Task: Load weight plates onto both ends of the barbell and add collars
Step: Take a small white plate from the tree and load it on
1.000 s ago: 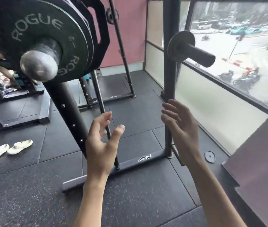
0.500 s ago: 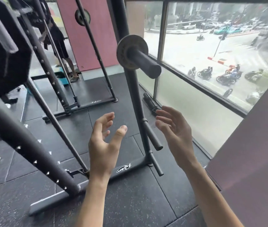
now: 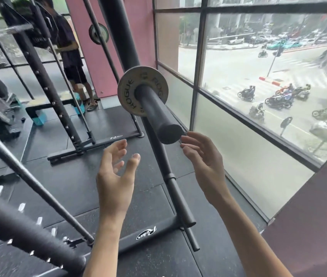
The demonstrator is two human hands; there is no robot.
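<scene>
A small grey ROGUE plate (image 3: 132, 92) sits on a dark storage peg (image 3: 156, 112) that sticks out of a rack upright toward me. My right hand (image 3: 204, 162) is raised just below and right of the peg's end, fingers relaxed, fingertips close to it and holding nothing. My left hand (image 3: 116, 174) hovers lower left of the peg, palm turned inward, fingers loosely spread and empty. A stretch of barbell shaft (image 3: 4, 33) shows blurred at the upper left. The loaded plates and any collars are out of view.
Dark rack uprights (image 3: 44, 84) and angled braces cross the left and foreground. The rack's base bar (image 3: 148, 234) lies on black rubber flooring. A window wall (image 3: 248, 136) runs close on the right. A person (image 3: 68, 50) stands at the back, another sits at far left.
The view has swung right and closer: the loaded green plate left the frame and the storage peg with the small plate now looms large. Both hands stayed raised and empty, nearing the peg.
</scene>
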